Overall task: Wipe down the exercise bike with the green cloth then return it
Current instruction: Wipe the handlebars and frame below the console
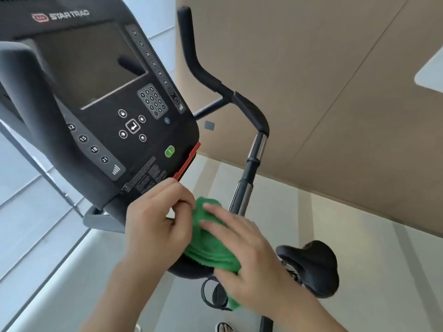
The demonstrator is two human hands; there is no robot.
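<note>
Pinching the upper edge of the green cloth [211,238] between curled fingers and thumb, the left hand [155,224] sits just below the bike's console [100,104]. The right hand [249,255] lies flat on the cloth, fingers straight and slightly spread. The saddle [311,264] is just right of that hand; the handlebar [249,111] rises above both.

Two bare forearms, no sleeves, left hand [155,221], right hand [249,255], sandalled foot [225,327]
</note>
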